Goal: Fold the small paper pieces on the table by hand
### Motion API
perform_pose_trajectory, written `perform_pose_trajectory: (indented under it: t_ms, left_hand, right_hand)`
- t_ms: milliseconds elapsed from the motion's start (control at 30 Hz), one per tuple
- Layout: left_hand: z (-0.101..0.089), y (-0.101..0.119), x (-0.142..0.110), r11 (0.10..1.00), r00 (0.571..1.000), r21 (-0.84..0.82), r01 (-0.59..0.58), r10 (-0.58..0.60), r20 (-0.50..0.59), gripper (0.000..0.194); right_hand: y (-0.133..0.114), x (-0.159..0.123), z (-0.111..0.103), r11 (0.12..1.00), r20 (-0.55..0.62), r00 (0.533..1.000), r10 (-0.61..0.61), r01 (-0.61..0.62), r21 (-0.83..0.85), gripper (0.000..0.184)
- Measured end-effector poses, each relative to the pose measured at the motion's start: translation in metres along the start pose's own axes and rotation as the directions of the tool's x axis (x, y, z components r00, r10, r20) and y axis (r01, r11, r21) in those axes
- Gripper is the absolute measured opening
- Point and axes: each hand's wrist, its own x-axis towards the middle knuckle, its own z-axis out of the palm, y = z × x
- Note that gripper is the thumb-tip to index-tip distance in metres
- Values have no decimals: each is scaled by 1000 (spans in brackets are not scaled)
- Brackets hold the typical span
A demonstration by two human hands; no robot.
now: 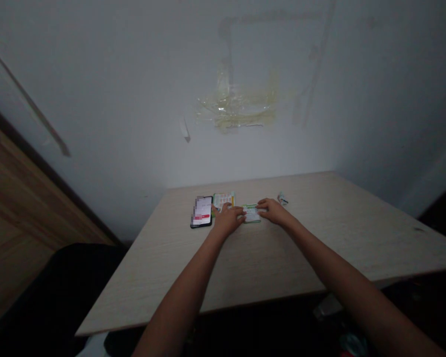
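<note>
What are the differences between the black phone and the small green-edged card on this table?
The phone has a black frame and a lit white-and-red screen; the green-edged card is pale and looks like paper. The phone looks larger. Nothing touches the phone, while the left hand and right hand both touch the card. Both lie flat on the table.

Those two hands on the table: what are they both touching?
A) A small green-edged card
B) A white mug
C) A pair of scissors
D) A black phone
A. The left hand and right hand meet at the small green-edged card, while the phone lies apart, further left.
</note>
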Motion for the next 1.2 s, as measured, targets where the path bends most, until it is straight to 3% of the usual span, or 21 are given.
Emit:
perform_pose_trajectory:
  t_ms: [833, 967, 1200]
  left_hand:
    - [0, -8, 3, 997, 999, -76, -13, 16, 39, 28]
    - [1, -8, 3, 996, 1000, -81, -22, 23, 10, 27]
    - [0, 0, 1, 997, 998, -67, -39, 36, -44, 24]
  right_hand:
    - [16, -3, -3, 997, 167, 986, -10, -4, 78, 59]
    - [21, -5, -2, 998, 191, 981, -28, 15, 69, 65]
    - [27, -7, 1, 991, 158, 985, -73, 54, 122, 59]
